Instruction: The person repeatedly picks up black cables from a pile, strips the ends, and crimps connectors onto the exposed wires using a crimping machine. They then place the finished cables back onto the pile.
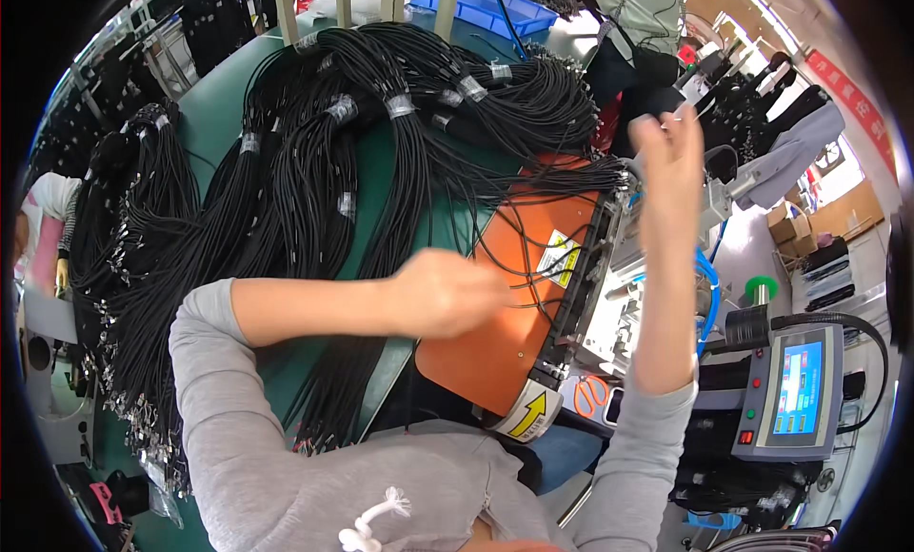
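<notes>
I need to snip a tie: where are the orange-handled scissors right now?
In the head view, the orange-handled scissors lie at lower right, just below the machine's orange plate, between the yellow arrow label and the touchscreen panel.

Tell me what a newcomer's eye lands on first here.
The great heap of black cord bundles, taped in places, covers the green table. Right of it lies an orange plate, where the left hand pinches thin cords. The right hand is raised above the machine.
</notes>
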Motion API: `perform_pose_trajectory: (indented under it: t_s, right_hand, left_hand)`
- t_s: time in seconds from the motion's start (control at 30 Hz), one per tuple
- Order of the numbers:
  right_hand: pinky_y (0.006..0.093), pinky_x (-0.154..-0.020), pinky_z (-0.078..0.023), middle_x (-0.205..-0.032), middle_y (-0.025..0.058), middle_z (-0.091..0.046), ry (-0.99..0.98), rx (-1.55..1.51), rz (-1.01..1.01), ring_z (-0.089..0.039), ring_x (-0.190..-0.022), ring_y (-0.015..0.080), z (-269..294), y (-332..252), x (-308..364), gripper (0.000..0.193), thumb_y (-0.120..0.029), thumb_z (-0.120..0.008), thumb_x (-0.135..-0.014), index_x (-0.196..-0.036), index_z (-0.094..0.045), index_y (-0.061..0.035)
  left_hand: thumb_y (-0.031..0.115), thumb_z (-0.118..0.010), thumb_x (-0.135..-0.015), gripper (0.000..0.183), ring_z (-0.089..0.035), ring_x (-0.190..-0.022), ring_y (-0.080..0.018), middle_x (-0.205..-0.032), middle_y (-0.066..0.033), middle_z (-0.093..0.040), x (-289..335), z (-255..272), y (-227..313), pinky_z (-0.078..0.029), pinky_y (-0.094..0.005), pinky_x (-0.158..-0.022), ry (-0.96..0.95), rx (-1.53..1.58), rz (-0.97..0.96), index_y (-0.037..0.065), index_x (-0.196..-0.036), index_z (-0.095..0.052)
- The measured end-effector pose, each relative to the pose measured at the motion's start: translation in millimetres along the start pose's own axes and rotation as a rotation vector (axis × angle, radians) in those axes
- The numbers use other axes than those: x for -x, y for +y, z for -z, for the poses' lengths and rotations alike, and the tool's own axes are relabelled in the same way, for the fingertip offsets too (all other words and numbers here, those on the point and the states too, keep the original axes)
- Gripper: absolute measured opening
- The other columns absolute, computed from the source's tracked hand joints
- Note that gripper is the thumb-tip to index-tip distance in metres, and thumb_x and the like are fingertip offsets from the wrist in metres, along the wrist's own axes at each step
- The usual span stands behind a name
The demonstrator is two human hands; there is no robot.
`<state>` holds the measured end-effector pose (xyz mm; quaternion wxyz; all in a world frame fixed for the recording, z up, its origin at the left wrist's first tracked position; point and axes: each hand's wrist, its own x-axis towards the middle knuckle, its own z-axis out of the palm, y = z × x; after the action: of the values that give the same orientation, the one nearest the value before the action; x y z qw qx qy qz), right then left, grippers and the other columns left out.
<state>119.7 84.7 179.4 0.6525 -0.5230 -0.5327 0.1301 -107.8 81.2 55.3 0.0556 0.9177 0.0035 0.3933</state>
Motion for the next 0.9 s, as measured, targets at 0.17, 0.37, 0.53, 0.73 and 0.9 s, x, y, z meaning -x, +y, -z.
perform_pose_trajectory:
  t_s: [0.17, 0.37, 0.53, 0.73, 0.9]
  right_hand:
    - [0.0338, -0.095, -0.042, -0.114, 0.0123, -0.06, -0.467, 0.222, 0.137, -0.056, -0.108, 0.0259, -16, 7, 80, 0.034, -0.013, -0.066, -0.079, -0.111, -0.061, -0.0022]
    - [0.0318, -0.092, -0.045, -0.123, 0.0148, -0.057, -0.796, -0.125, -0.587, -0.058, -0.109, 0.0224, -54, 60, 153, 0.052, -0.025, -0.062, -0.087, -0.129, -0.048, 0.0021]
    - [0.0356, -0.101, -0.038, -0.137, 0.017, -0.045, -0.55, -0.275, -0.907, -0.049, -0.12, 0.0245, -111, 119, 163, 0.068, -0.042, -0.055, -0.091, -0.136, -0.036, 0.0053]
    - [0.0361, -0.091, -0.046, -0.12, 0.0102, -0.058, -0.424, -0.83, -1.107, -0.056, -0.109, 0.0221, -153, 128, 129, 0.05, -0.041, -0.049, -0.095, -0.126, -0.049, -0.0012]
    - [0.0334, -0.08, -0.05, -0.106, 0.0129, -0.064, -0.428, -0.843, -1.082, -0.062, -0.095, 0.0209, -148, 156, 140, 0.04, -0.028, -0.059, -0.091, -0.115, -0.055, 0.0045]
  left_hand:
    - [0.007, -0.066, -0.071, 0.047, -0.044, -0.112, -0.0345, -0.113, -0.0172, -0.05, 23, 16, -74, -0.037, -0.0415, -0.096, 0.351, -0.235, 0.677, 0.002, -0.114, -0.051]
    - [0.043, -0.062, -0.087, 0.065, -0.06, -0.099, -0.0245, -0.112, -0.0181, -0.061, 45, -2, -129, -0.045, -0.0356, -0.089, 0.427, 0.577, 1.474, -0.009, -0.123, -0.047]
    - [0.032, -0.062, -0.09, 0.052, -0.061, -0.096, -0.0249, -0.11, -0.0179, -0.062, 20, -18, -160, -0.049, -0.0366, -0.083, 0.7, 0.687, 1.487, -0.012, -0.116, -0.05]
    - [0.03, -0.06, -0.092, 0.041, -0.063, -0.088, -0.0255, -0.102, -0.0149, -0.065, 24, -27, -201, -0.05, -0.0376, -0.078, 0.815, 0.866, 1.413, -0.008, -0.106, -0.057]
    - [0.022, -0.069, -0.085, 0.038, -0.062, -0.085, -0.0154, -0.099, -0.0072, -0.063, 35, 10, -137, -0.049, -0.0298, -0.071, -0.047, 0.831, 1.524, -0.005, -0.109, -0.056]
